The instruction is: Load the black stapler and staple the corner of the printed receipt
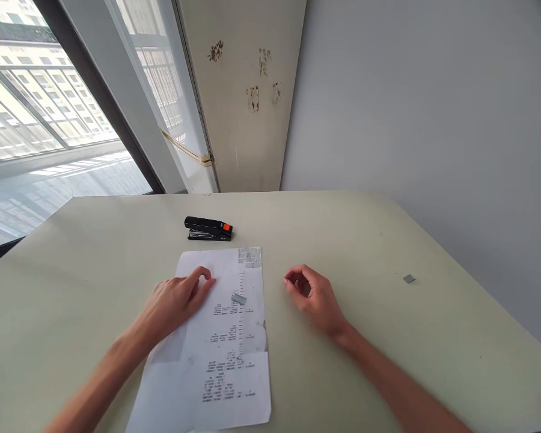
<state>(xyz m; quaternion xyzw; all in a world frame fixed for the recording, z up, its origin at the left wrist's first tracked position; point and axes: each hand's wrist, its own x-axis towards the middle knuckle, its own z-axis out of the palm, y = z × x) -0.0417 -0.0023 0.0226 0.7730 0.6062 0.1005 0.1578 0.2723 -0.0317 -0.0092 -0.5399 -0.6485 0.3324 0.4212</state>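
Observation:
Printed white paper (225, 337) lies on the pale table, reaching the bottom of the view. My left hand (175, 300) rests on its upper left part, fingers bent, thumb and index tips apart with nothing between them. A small grey strip of staples (239, 299) lies on the paper, right of that hand. To the right of the sheet, my right hand (313, 297) is just over the table, thumb and index pressed together; whatever they hold, if anything, is too small to make out. Beyond the paper's top edge sits a black stapler (208, 229) with an orange mark.
Another small grey piece (409, 279) lies on the right part of the table (365, 240). Behind the table stand a grey wall (410, 108) and a stained cream panel (247, 108). Windows are at the left.

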